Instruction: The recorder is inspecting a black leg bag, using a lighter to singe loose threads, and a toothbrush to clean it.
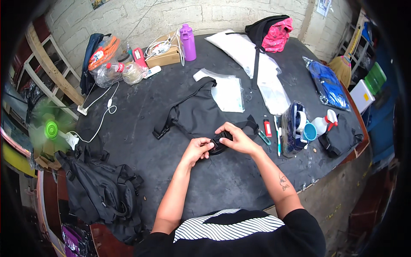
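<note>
A black fabric bag (198, 112) lies on the dark table in front of me, its strap running up toward the back. One black plastic buckle (161, 132) hangs at the bag's left end. At its near edge, my left hand (198, 150) pinches one side of a black strap buckle (216, 144). From the other side, my right hand (236, 138) grips the same buckle and its webbing, fingers curled over the top. Whether the buckle's halves are joined is hidden by my fingers. A loose strap end (251, 124) lies just beyond my right hand.
On the right are a thread snipper (264, 137), a red-labelled bottle (267, 127), a toothbrush-like stick (278, 136), a clear container (293, 128) and a spray bottle (322, 123). Clear plastic bags (227, 92) lie beyond. Another black bag (102, 188) sits at left; a fan (51, 129) blurs nearby.
</note>
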